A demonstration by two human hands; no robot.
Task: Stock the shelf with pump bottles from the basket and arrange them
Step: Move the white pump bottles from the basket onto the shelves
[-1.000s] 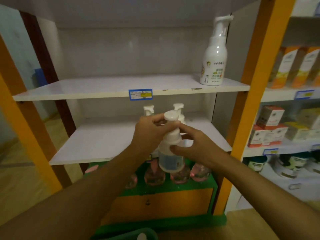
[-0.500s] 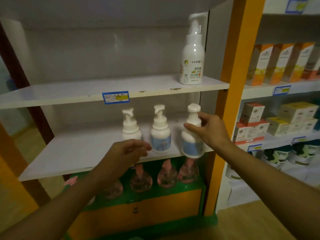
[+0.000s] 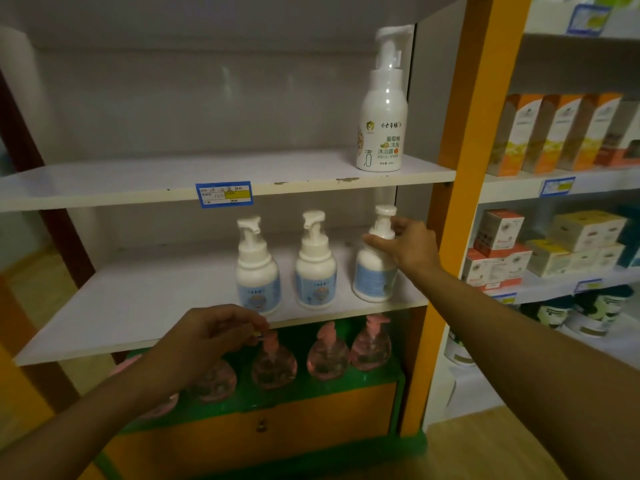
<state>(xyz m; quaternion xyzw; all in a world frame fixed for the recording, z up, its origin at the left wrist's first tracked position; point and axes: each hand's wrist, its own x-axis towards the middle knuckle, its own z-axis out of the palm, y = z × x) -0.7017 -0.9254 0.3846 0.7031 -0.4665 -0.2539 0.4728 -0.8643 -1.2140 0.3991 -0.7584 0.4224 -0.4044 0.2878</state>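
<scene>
Head view: three white pump bottles (image 3: 315, 268) share the middle shelf (image 3: 138, 306).

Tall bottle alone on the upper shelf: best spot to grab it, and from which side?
Take the tall bottle around its narrow neck just under the pump, coming from the front-left. It stands upright near the shelf's right end, close to the side panel, so the right is cramped, while the left side is open.

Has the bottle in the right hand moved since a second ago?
Yes. The bottle went from mid-air before the shelf to its right end, beside the orange post.
</scene>
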